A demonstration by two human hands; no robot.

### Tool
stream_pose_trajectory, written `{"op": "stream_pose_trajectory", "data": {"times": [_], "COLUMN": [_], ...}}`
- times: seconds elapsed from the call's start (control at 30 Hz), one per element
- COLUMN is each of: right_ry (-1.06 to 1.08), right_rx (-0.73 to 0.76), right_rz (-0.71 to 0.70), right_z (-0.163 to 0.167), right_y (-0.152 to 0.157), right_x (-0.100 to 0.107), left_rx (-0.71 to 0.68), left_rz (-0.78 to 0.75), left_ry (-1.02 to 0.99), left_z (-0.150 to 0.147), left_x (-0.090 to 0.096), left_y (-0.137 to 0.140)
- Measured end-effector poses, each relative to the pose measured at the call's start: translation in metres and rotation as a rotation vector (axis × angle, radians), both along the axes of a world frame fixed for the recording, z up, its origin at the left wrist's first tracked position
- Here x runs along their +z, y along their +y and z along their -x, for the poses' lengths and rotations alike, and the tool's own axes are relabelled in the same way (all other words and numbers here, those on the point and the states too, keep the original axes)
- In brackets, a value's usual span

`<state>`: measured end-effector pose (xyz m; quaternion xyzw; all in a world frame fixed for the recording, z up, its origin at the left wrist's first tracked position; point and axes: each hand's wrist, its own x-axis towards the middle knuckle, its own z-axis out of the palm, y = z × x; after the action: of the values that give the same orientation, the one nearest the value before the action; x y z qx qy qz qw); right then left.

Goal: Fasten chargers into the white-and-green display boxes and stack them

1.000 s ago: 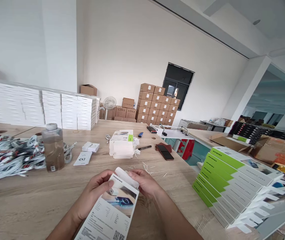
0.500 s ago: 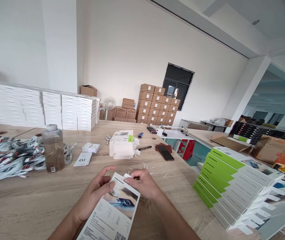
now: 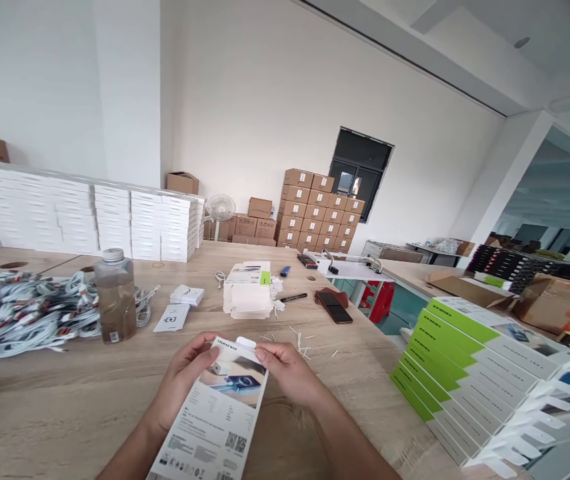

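Note:
Between my two hands is a white printed cardboard box [image 3: 215, 417], tilted toward me, with a picture of a phone and charger near its top. My left hand [image 3: 183, 373] grips its upper left edge, thumb across the printed face. Fingers of my right hand [image 3: 285, 369] pinch the upper right corner. A white rounded tab [image 3: 245, 343] sticks up at the top end between my hands. Whatever is inside the box is hidden. Beyond my hands lie an opened white and green box [image 3: 248, 298], thin white scraps [image 3: 301, 341] and folded leaflets [image 3: 172, 317].
A brown water bottle [image 3: 115, 300] stands beside a heap of white cables [image 3: 29, 313] on the left. Stacked green and white boxes [image 3: 469, 380] rise at right. A phone [image 3: 333, 307], a black marker [image 3: 295, 297] and a blue cutter [image 3: 285, 271] lie farther back.
My right hand has shifted to the box's upper right corner, leaving the white tab in plain sight. The box has moved slightly left and shows more of its face.

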<state>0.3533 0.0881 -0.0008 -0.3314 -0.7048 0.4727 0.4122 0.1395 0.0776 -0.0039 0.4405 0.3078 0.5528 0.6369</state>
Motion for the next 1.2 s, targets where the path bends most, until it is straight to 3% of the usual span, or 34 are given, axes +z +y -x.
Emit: {"op": "stream_pose_trajectory", "data": {"times": [0.07, 0.2, 0.27, 0.33, 0.5, 0.57, 0.73, 0.93, 1.2], "right_ry": [0.029, 0.252, 0.311, 0.294, 0.036, -0.035, 0.026, 0.259, 0.267], "right_rx": [-0.013, -0.085, -0.071, -0.017, 0.033, 0.004, -0.124, 0.027, 0.038], "right_rz": [0.009, 0.327, 0.405, 0.349, 0.021, 0.009, 0.212, 0.623, 0.686], "right_z": [0.002, 0.000, -0.002, -0.003, 0.001, 0.003, 0.001, 0.000, 0.008], "right_y": [-0.001, 0.006, 0.009, 0.007, -0.008, -0.009, -0.001, 0.005, 0.010], "right_x": [-0.001, -0.010, -0.012, -0.009, 0.007, 0.008, -0.006, -0.013, -0.023], "left_rx": [0.002, 0.002, 0.007, 0.021, 0.037, -0.019, -0.224, -0.266, -0.262], "left_rz": [0.013, 0.049, 0.052, 0.060, 0.069, 0.035, -0.142, -0.226, -0.170], "left_ry": [-0.007, -0.008, -0.006, -0.014, -0.045, 0.010, 0.270, 0.361, 0.270], "left_z": [0.001, -0.003, -0.004, -0.003, 0.006, 0.008, 0.003, -0.001, -0.005], "left_x": [0.001, 0.002, 0.001, 0.000, -0.001, -0.002, 0.000, 0.002, -0.004], "left_y": [0.000, 0.002, 0.003, 0.004, 0.006, 0.005, -0.001, -0.007, -0.004]}}
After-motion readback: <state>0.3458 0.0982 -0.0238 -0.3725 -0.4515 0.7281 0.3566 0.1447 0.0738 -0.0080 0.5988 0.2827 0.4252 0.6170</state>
